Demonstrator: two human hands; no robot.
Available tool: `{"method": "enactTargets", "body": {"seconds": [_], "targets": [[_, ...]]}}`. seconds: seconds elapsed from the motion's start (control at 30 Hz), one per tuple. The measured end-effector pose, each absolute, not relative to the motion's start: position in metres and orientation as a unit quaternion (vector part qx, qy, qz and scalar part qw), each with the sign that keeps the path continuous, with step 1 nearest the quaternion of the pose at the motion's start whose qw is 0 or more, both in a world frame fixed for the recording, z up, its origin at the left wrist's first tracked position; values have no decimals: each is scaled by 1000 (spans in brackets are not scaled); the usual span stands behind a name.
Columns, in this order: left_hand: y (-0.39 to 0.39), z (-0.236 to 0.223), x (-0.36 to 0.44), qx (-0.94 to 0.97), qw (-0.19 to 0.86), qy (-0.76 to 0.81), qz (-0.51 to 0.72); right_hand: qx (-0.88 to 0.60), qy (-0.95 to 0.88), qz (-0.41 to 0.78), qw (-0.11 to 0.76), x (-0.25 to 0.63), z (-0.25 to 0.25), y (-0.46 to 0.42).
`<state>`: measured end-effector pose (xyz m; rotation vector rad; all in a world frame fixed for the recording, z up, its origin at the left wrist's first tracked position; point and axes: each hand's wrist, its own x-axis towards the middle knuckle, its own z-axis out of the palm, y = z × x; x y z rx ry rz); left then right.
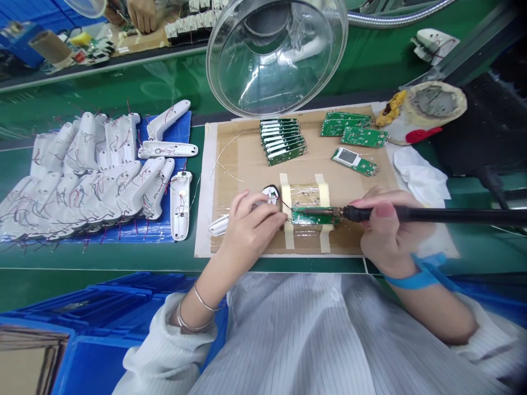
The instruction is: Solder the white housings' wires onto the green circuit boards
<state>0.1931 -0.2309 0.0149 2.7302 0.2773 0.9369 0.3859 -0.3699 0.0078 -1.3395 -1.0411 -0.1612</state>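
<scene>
My right hand (385, 227) is wrapped around the black handle of a soldering iron (428, 215), which points left. Its metal tip lies over a green circuit board (315, 218) in front of me. That board rests on a clear-covered pad held by strips of cream tape (324, 192). At the board's left end, the fingertips of my left hand (255, 225) are pinched on a thin wire (285, 204). A white plastic housing (218, 225) lies under my left hand, mostly hidden by it; a black-rimmed white end (270, 193) shows beyond the fingers.
Rows of white housings with wires (88, 186) lie on blue sheeting at left. Behind the work are stacked green boards (284, 141) and more boards (364, 137). A clear round hood (275, 60) hangs overhead. A tip-cleaning pot (436, 104) stands right; another person's hand (142, 15) is across the bench.
</scene>
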Motion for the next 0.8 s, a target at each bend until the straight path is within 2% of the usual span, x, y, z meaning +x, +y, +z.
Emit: {"method": "enactTargets", "body": {"seconds": [0.33,0.53,0.8], "targets": [[-247,12,205,925,114,188,311,-602,-476,-42,640,386,8,-373],[-248,13,206,924,128,196,303,-602,-504,16,619,387,8,-377],[-248,15,205,924,148,195,294,-601,-523,31,604,388,8,-378]]}}
